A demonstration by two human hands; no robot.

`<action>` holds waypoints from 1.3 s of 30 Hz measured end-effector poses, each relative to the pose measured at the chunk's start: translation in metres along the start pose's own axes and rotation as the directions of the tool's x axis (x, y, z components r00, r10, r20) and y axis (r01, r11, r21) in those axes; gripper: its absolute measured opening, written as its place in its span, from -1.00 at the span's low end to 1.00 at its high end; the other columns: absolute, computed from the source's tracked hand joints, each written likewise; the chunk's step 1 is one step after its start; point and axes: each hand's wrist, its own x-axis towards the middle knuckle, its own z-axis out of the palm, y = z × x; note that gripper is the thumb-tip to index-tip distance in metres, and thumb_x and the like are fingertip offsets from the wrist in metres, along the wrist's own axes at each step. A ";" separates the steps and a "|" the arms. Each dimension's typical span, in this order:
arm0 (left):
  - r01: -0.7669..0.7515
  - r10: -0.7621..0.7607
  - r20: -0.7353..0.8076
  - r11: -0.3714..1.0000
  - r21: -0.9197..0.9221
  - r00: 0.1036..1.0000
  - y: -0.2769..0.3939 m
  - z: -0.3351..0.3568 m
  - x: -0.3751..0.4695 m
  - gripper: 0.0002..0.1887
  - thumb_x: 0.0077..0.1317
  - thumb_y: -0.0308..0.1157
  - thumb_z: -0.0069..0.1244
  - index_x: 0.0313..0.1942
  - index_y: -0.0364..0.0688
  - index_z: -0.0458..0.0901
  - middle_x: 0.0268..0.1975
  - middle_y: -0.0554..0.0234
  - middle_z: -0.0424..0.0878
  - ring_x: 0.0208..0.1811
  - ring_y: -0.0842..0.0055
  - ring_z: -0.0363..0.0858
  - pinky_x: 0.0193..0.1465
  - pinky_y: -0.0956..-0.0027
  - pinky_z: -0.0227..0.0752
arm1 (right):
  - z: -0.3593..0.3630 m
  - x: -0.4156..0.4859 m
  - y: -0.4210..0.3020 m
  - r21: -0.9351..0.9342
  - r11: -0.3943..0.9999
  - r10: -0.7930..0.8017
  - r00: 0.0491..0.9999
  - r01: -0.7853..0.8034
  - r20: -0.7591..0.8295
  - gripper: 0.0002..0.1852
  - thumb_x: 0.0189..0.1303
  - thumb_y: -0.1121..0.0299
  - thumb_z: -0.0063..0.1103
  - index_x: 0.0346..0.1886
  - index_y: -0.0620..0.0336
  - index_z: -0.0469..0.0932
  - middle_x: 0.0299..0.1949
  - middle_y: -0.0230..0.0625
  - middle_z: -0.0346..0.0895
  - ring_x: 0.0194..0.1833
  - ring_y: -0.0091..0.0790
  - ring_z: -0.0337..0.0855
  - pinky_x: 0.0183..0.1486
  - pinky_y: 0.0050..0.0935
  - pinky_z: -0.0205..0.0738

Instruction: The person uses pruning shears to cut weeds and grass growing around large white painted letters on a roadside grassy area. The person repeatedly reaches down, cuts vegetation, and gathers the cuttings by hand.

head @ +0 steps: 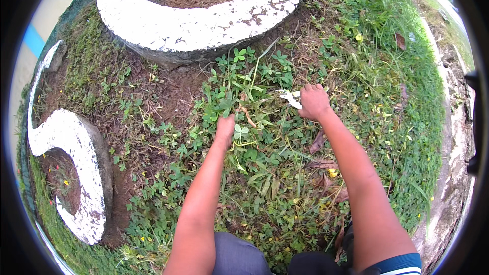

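My left hand [225, 126] is closed around stems of a leafy, clover-like ground plant [223, 101] in the middle of the view. Some loose leaves and a dry brown leaf [248, 116] lie against its fingers. To the right, my right hand [314, 101] grips a pair of white hand pruners [291, 97], whose jaws point left towards the plant. The jaws look parted and touch no stem that I can make out. My palm hides the pruners' handles.
A white-painted concrete ring [183, 26] with bare soil inside stands ahead. At the left is a curved white concrete border [89, 183]. Dry leaves [319, 141] lie below my right hand. A concrete edge [439, 122] bounds the bed at the right. My knee [238, 254] shows below.
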 end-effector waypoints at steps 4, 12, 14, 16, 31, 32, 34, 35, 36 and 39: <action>0.071 -0.086 0.061 0.975 0.212 0.994 0.001 0.000 -0.013 -0.72 0.15 -0.45 -0.08 -0.13 -0.35 0.54 -0.31 0.27 0.59 -0.32 0.58 0.48 -0.24 0.42 0.36 | 0.003 -0.005 -0.012 -0.144 0.989 0.026 0.999 -0.032 -0.044 -0.43 -0.27 0.10 0.34 -0.16 0.24 0.45 -0.15 -0.20 0.41 -0.01 -0.26 0.40 0.11 -0.37 0.20; -0.193 -0.158 0.355 0.606 0.772 0.921 -0.012 0.019 -0.052 -0.63 0.12 -0.34 -0.10 -0.05 -0.24 0.52 -0.12 -0.26 0.58 -0.04 -0.05 0.52 0.03 0.16 0.38 | -0.008 -0.003 -0.022 -0.115 0.978 0.199 0.950 -0.176 0.241 -0.52 -0.21 0.17 0.26 -0.15 0.20 0.58 -0.08 -0.16 0.52 0.01 -0.26 0.51 0.08 -0.39 0.22; -0.245 -0.158 0.412 0.599 0.762 0.897 -0.014 0.023 -0.052 -0.63 0.12 -0.33 -0.08 -0.05 -0.26 0.52 -0.15 -0.26 0.58 -0.08 -0.07 0.53 0.00 0.16 0.40 | -0.015 -0.007 0.002 -0.091 0.954 0.299 0.926 -0.285 0.230 -0.53 -0.19 0.17 0.24 -0.15 0.20 0.58 -0.04 -0.13 0.51 0.06 -0.22 0.49 0.14 -0.36 0.22; -0.335 -0.092 0.480 0.603 0.724 0.872 -0.016 0.029 -0.050 -0.61 0.10 -0.34 -0.06 -0.07 -0.34 0.51 -0.17 -0.32 0.57 -0.10 -0.08 0.53 -0.02 0.17 0.41 | -0.020 -0.011 0.022 -0.028 0.932 0.356 0.895 -0.362 0.267 -0.50 -0.21 0.18 0.26 -0.12 0.21 0.57 -0.01 -0.10 0.49 0.09 -0.20 0.47 0.14 -0.34 0.23; -0.368 0.211 -0.336 0.770 -0.521 0.918 0.061 -0.085 0.003 -0.86 0.16 -0.46 -0.10 -0.30 -0.28 0.55 -0.40 0.28 0.57 -0.46 0.56 0.53 -0.39 0.46 0.40 | -0.015 0.003 -0.032 0.039 0.994 -0.104 0.993 0.107 -0.058 -0.40 -0.35 0.15 0.35 -0.13 0.21 0.48 -0.13 -0.19 0.44 0.02 -0.23 0.44 0.18 -0.28 0.22; -0.381 0.222 -0.349 0.777 -0.500 0.911 0.063 -0.090 0.002 -0.87 0.16 -0.47 -0.09 -0.30 -0.27 0.55 -0.39 0.29 0.57 -0.46 0.57 0.52 -0.39 0.46 0.39 | -0.015 0.006 -0.044 0.041 0.992 -0.118 0.990 0.122 -0.079 -0.40 -0.35 0.14 0.35 -0.13 0.21 0.48 -0.13 -0.19 0.44 0.01 -0.23 0.44 0.17 -0.29 0.23; -0.412 0.207 -0.455 0.811 -0.416 0.866 0.064 -0.097 0.001 -0.88 0.15 -0.49 -0.08 -0.30 -0.27 0.55 -0.38 0.30 0.56 -0.45 0.59 0.51 -0.39 0.46 0.38 | -0.017 0.007 -0.071 0.006 0.989 -0.144 0.987 0.145 -0.063 -0.43 -0.34 0.13 0.36 -0.17 0.21 0.51 -0.16 -0.21 0.46 -0.01 -0.27 0.46 0.09 -0.34 0.27; -0.413 0.198 -0.478 0.817 -0.402 0.856 0.063 -0.100 -0.001 -0.84 0.11 -0.49 -0.08 -0.29 -0.28 0.55 -0.43 0.37 0.55 -0.50 0.60 0.49 -0.43 0.48 0.36 | -0.018 0.006 -0.086 -0.056 0.979 -0.196 0.980 0.194 -0.041 -0.45 -0.32 0.13 0.36 -0.18 0.21 0.53 -0.16 -0.22 0.47 -0.02 -0.27 0.47 0.09 -0.35 0.27; -0.418 0.221 -0.503 0.850 -0.320 0.835 0.063 -0.102 -0.003 -0.85 0.12 -0.50 -0.08 -0.29 -0.30 0.53 -0.41 0.34 0.55 -0.48 0.59 0.48 -0.41 0.47 0.34 | -0.019 0.003 -0.101 -0.151 0.964 -0.223 0.975 0.218 -0.017 -0.47 -0.30 0.13 0.36 -0.19 0.20 0.54 -0.17 -0.23 0.49 -0.04 -0.28 0.48 0.08 -0.35 0.26; -0.359 0.287 -0.525 0.932 -0.039 0.801 0.059 -0.108 -0.011 -0.87 0.14 -0.55 -0.07 -0.28 -0.36 0.47 -0.38 0.25 0.54 -0.43 0.55 0.42 -0.36 0.40 0.28 | -0.018 -0.004 -0.126 0.078 0.918 -0.396 0.913 0.390 0.100 -0.65 -0.26 0.17 0.35 -0.39 0.20 0.61 -0.31 -0.20 0.60 -0.27 -0.24 0.64 -0.10 -0.35 0.44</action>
